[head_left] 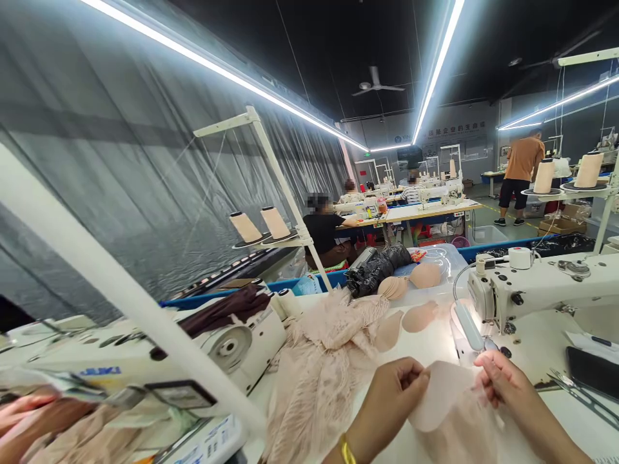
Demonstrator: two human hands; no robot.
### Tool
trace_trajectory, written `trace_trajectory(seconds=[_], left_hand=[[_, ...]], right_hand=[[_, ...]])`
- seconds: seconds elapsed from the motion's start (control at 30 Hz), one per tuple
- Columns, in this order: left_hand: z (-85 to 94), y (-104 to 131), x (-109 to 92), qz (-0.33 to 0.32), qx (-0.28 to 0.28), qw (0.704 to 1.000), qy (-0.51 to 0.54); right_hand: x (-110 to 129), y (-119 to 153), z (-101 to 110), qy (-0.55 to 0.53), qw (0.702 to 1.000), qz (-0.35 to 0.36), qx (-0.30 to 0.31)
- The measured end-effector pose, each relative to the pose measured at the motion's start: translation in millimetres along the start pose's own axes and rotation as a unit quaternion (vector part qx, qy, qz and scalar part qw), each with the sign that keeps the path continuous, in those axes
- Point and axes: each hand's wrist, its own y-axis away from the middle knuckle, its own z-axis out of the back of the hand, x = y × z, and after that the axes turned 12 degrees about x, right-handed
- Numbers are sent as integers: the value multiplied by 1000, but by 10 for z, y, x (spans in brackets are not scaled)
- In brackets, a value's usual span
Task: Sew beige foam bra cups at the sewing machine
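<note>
both hands pinch a pale foam cup (442, 393) just above the white surface (532, 341): the left hand (394, 390) grips its left edge, the right hand (500, 383) its upper right corner. the cup's long axis runs left to right, its rounded edge pointing down toward the person, beside a heap of pink lace (319, 361).

Sewing machine (541, 287) just ahead, lace heap (319, 361) left; bare tabletop (546, 348) between.
</note>
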Motion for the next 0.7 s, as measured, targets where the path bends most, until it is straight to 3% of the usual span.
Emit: trace_trajectory(seconds=[0.13,0.2,0.27,0.33,0.4,0.43,0.5,0.6,0.67,0.7], left_hand=[[-209,108,73,29,5,999,-21],[-257,117,98,26,12,997,-76],[-270,120,70,-29,3,987,-156],[-262,109,-20,-135,5,966,-219],[-250,71,-138,-230,62,945,-225],[-246,42,-187,-245,113,940,-209],[-241,-19,-223,-211,207,941,-165],[-219,-70,-107,-75,299,947,-94],[-179,-64,11,17,328,943,-44],[-148,-56,54,44,316,947,-36]], right_hand=[[-9,82,48,27,999,20,23],[-32,112,65,104,993,37,38],[-27,152,54,222,970,88,39],[33,217,12,327,929,169,31],[144,304,-36,394,884,245,58],[208,350,-50,415,866,268,76],[325,430,-37,431,852,281,97],[430,493,68,415,868,266,58],[455,490,134,401,877,265,15],[460,477,147,398,876,271,-1]])
